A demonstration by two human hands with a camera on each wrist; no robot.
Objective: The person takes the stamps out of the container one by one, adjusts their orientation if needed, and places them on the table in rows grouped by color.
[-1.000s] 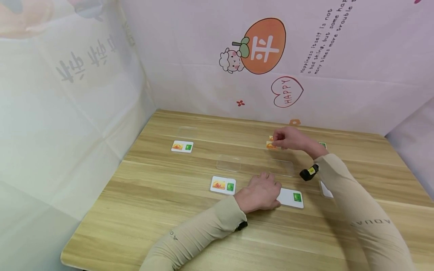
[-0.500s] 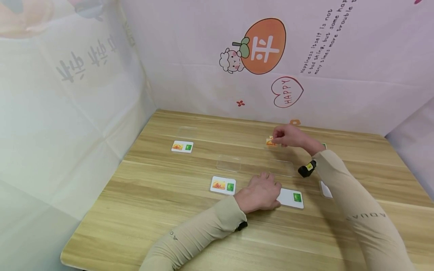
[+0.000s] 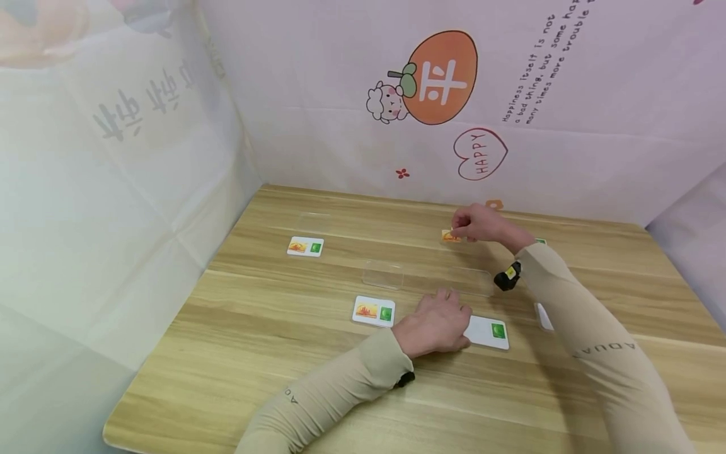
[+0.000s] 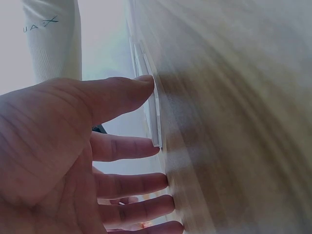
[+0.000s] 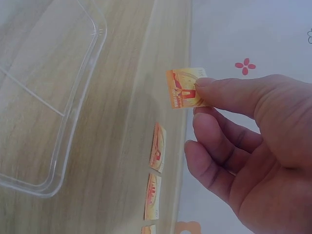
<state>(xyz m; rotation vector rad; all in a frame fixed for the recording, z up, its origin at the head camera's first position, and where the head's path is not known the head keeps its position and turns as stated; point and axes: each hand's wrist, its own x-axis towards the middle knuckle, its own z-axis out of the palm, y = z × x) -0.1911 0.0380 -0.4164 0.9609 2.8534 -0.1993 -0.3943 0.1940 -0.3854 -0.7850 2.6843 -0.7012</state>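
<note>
My right hand (image 3: 482,225) pinches a small orange postage stamp (image 5: 187,88) between thumb and fingertips, raised above the table near its back edge. In the right wrist view, several similar orange stamps (image 5: 157,148) lie in a row below it. My left hand (image 3: 437,320) rests at the near middle, over the left end of a white card (image 3: 484,332) with a green square at its right. In the left wrist view, the thumb and index fingertip hold the card's edges (image 4: 155,114), while the other fingertips touch the table.
Two white cards bearing an orange picture and a green square, one near (image 3: 373,311) and one farther left (image 3: 305,246), lie on the wooden table (image 3: 255,353). Clear plastic cases (image 3: 382,274) sit behind the near row. A white card (image 3: 542,317) is partly under the right forearm.
My right hand has moved slightly up and left, away from the back of the table, and now carries the orange stamp. The left hand has stayed in place on the white card.
</note>
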